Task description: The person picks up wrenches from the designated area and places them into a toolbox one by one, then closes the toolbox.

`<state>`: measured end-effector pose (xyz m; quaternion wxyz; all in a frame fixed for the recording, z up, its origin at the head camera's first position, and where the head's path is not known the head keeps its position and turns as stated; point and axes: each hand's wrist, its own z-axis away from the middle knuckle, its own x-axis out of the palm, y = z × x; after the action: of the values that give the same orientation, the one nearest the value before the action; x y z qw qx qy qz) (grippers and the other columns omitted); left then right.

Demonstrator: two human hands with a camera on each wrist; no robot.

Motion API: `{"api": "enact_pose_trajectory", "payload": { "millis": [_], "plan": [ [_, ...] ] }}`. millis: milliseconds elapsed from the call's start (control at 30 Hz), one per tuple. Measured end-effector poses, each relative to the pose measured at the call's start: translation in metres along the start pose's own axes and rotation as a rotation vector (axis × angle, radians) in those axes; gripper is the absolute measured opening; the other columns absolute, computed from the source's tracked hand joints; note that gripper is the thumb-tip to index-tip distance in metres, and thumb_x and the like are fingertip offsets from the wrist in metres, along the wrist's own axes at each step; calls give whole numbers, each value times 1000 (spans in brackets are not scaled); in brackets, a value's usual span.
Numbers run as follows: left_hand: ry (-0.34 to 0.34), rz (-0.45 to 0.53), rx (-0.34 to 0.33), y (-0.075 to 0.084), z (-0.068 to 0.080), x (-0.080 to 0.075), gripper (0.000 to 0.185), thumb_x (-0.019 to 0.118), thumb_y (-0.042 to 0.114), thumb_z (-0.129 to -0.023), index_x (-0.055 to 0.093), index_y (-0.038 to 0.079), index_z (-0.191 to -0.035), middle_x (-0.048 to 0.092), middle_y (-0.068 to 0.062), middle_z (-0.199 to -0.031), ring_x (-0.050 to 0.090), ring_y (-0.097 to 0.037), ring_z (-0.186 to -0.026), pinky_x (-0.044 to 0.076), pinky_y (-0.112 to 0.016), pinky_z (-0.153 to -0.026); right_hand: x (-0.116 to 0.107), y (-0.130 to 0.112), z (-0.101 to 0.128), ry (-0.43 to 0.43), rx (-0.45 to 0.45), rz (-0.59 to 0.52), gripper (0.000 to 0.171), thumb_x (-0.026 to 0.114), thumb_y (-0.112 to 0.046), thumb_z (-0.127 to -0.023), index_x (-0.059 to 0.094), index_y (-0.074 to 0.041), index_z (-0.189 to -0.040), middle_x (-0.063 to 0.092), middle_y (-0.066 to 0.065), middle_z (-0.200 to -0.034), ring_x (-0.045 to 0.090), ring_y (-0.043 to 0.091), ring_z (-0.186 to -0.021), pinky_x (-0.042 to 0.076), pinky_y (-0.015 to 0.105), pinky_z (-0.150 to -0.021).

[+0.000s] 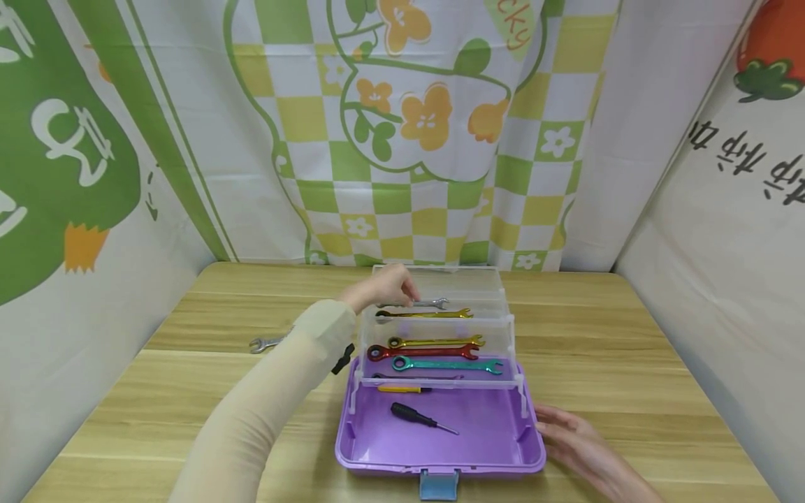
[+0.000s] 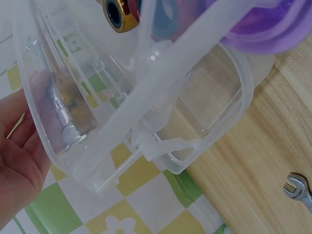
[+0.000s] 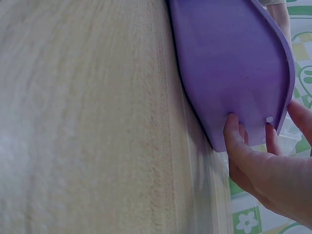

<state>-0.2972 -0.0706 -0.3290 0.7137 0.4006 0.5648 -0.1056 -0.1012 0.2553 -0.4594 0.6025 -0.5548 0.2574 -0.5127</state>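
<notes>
A purple toolbox (image 1: 490, 426) lies open on the wooden table, with clear tiered trays raised behind it. My left hand (image 1: 386, 285) reaches into the top tray (image 1: 478, 279) and pinches the left end of a silver wrench (image 1: 430, 304), just above a gold wrench (image 1: 434, 314). In the left wrist view my left hand (image 2: 19, 151) is at the tray's end and the silver wrench (image 2: 61, 114) shows blurred through the plastic. My right hand (image 1: 569, 433) rests with straight fingers (image 3: 233, 131) against the toolbox's (image 3: 224, 63) near right corner.
The middle tray holds a gold wrench (image 1: 440, 341), a red wrench (image 1: 421, 353) and a teal wrench (image 1: 449, 365). A black screwdriver (image 1: 418, 417) lies in the purple base. A loose silver wrench (image 1: 267, 342) lies on the table at left. Curtains close in three sides.
</notes>
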Motion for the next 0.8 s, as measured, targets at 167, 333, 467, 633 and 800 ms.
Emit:
{"api": "enact_pose_trajectory", "payload": {
  "millis": [167, 333, 467, 633, 800],
  "plan": [
    [-9, -10, -31, 0, 0, 1, 12, 67, 1, -74, 70, 1, -85, 68, -8, -82, 63, -15, -76, 49, -20, -69, 0, 0, 0, -3, 2, -2, 44, 44, -7, -91, 30, 6, -131, 53, -3, -112, 53, 13, -103, 41, 34, -91],
    [-24, -25, -35, 2, 0, 1, 13, 66, 1, -75, 70, 2, -87, 68, -7, -84, 62, -15, -77, 48, -21, -70, 0, -1, 0, -2, 3, 7, 44, 45, -8, -91, 31, 6, -131, 53, -3, -113, 53, 13, -103, 41, 34, -91],
    [-23, -92, 4, 3, 0, 1, 13, 66, 2, -75, 70, 3, -87, 68, -7, -85, 62, -16, -78, 48, -22, -72, 1, -1, 0, -7, 4, 12, 42, 46, -8, -91, 34, 3, -130, 53, -3, -113, 53, 13, -104, 40, 34, -92],
    [-3, -154, 9, 4, 1, 4, 12, 66, 4, -76, 70, 4, -88, 68, -5, -86, 61, -16, -81, 48, -23, -74, 1, -1, 1, -15, -2, 11, 43, 46, -8, -90, 34, 3, -130, 53, -2, -114, 52, 13, -105, 40, 34, -92],
    [27, -164, 11, 4, 3, 6, 12, 66, 4, -76, 70, 5, -87, 68, -5, -85, 62, -16, -80, 48, -24, -74, 1, 0, 1, -12, 0, 18, 44, 46, -9, -90, 33, 4, -131, 53, -2, -114, 52, 13, -105, 40, 34, -92]
  ]
}}
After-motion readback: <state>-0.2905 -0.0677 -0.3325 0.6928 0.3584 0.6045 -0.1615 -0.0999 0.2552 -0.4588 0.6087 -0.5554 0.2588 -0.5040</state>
